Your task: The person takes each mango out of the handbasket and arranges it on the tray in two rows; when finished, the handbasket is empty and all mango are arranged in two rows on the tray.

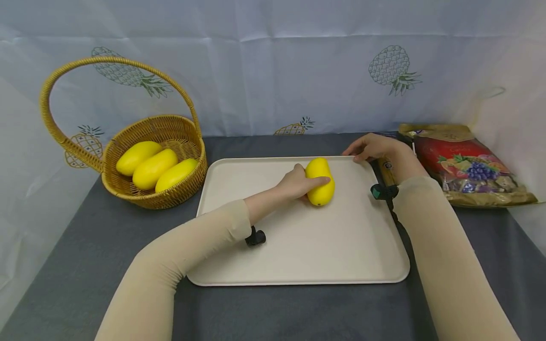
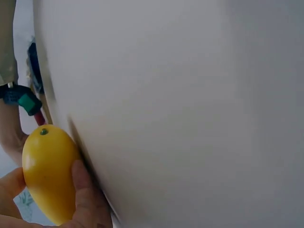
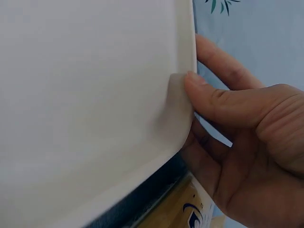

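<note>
A yellow mango (image 1: pixel 321 189) is gripped by my left hand (image 1: pixel 297 182), over the right half of a cream tray (image 1: pixel 341 246). Thumb and fingers lie on opposite sides of the mango (image 2: pixel 50 166) in the left wrist view. My right hand (image 1: pixel 375 149) is at the tray's far right corner. In the right wrist view, the thumb of that hand (image 3: pixel 242 123) rests on the rim of the tray (image 3: pixel 95 95), with other fingers behind and under the edge. Whether the mango touches the tray is hard to tell.
Left of the tray stands a wicker basket (image 1: pixel 177 128) with a tall handle, holding 3 yellow mangoes (image 1: pixel 154 169). A red and gold candy bag (image 1: pixel 465 161) lies right of the tray on the dark grey table (image 1: pixel 332 312). A pineapple-print cloth (image 1: pixel 315 71) hangs behind.
</note>
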